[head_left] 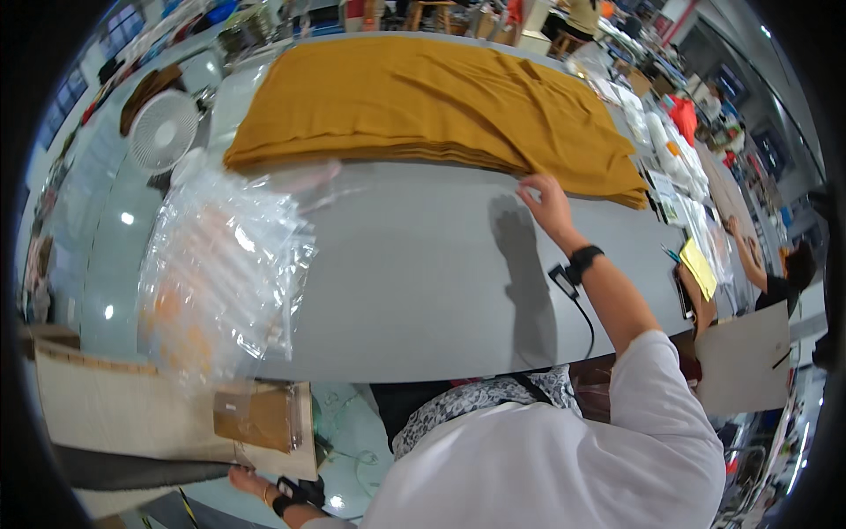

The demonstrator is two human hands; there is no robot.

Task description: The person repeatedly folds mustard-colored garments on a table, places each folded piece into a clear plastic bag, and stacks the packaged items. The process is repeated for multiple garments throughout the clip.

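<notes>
Mustard-coloured knit fabric [423, 99], folded in a layered stack, spans the far side of the grey table [410, 264]. My right hand [550, 206] hovers just before its front edge, fingers bent and apart, with nothing visible in them. A shadow falls on the tabletop beside that hand. Low on the left, my left hand [248, 481] is beside a pale board [305, 436]. Its fingertips meet the tip of a dark grey strip [145, 471]; whether they grip it is unclear. A brown folded item in clear plastic [254, 423] lies on the board.
Clear plastic bags [225, 278] cover the table's left end, near a white fan [164, 131]. At right are a yellow paper pad [698, 268], white plastic packs [674, 159] and a pale panel [743, 357]. A co-worker [783, 281] sits beyond. A black cable [588, 324] hangs from my right wrist device.
</notes>
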